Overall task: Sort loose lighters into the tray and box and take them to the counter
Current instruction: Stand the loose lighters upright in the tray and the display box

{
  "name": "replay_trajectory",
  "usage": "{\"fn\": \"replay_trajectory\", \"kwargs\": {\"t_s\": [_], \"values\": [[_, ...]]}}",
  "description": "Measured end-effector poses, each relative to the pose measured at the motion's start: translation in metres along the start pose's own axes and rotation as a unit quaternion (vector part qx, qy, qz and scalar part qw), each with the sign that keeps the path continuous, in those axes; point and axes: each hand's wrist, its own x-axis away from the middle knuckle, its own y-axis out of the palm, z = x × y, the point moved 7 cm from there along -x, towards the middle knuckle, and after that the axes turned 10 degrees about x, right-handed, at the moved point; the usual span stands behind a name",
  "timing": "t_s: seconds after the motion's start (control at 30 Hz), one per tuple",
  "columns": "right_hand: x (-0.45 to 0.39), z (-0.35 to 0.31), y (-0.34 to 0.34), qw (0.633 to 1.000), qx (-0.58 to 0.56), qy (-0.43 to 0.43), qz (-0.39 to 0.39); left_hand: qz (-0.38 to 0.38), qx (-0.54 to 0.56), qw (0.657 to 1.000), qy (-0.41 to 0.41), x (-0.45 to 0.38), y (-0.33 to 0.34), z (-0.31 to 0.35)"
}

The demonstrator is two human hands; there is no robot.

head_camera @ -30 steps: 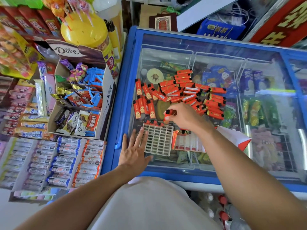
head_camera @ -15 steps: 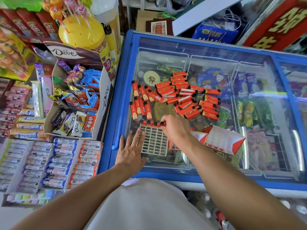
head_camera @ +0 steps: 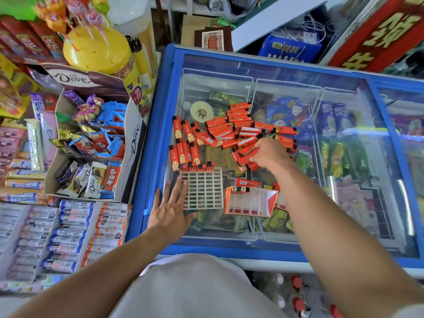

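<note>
since half a second ago right hand point(head_camera: 270, 154) has moved from the tray's far edge up into the pile of lighters point(head_camera: 231, 131), fingers curled round several; left hand point(head_camera: 171, 210) lies flat, fingers spread, touching the tray point(head_camera: 203, 189) at its near left; box point(head_camera: 250, 201) just right of it on the freezer lid point(head_camera: 344, 157).

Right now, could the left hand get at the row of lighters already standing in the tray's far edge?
Probably yes. The left hand lies flat beside the white grid tray, and nothing stands between it and the slotted lighters. The right hand is off in the loose pile.
</note>
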Motion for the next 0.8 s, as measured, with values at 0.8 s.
{"fn": "replay_trajectory", "kwargs": {"t_s": [0.8], "values": [[0.101, 0.042, -0.025, 0.973, -0.163, -0.163, 0.013, 0.036, 0.043, 0.990, 0.130, -0.061, -0.100, 0.071]]}}
